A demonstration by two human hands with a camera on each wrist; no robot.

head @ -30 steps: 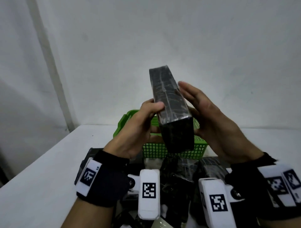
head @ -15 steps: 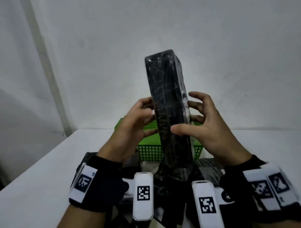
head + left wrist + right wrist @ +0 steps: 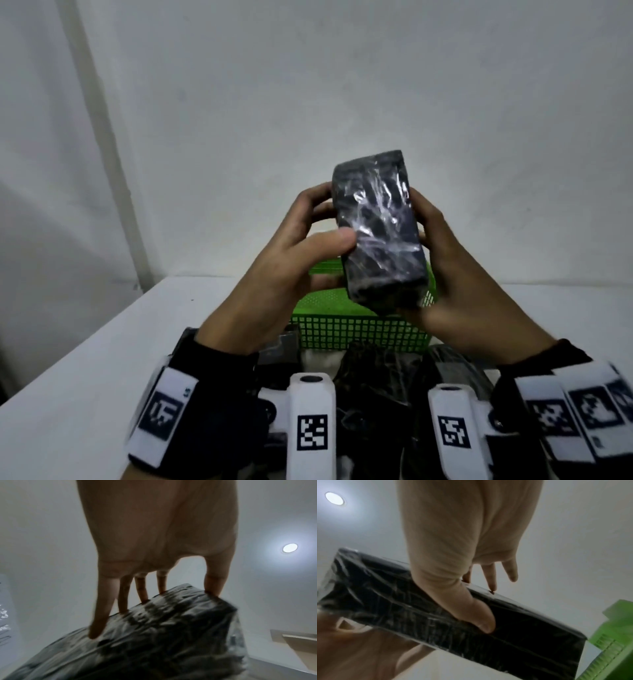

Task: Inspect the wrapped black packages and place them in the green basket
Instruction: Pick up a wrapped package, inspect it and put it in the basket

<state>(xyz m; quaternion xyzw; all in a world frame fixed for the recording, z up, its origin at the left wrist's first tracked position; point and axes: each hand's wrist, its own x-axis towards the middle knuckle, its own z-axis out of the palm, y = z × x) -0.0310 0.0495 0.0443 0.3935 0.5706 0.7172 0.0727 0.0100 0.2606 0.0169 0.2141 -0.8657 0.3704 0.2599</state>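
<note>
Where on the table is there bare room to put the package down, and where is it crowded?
Bare table lies left of the left hand, out to the wall, and right of the basket, beyond the right hand. The strip in front of the basket is crowded with other packages. Both hands hold the package above the basket; its inside is mostly hidden.

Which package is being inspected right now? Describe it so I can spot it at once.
Find the green basket on the white table by the wall. Above it, the left hand and right hand hold one black package in shiny clear wrap. It alone is lifted; the other black packages lie on the table before the basket.
</note>
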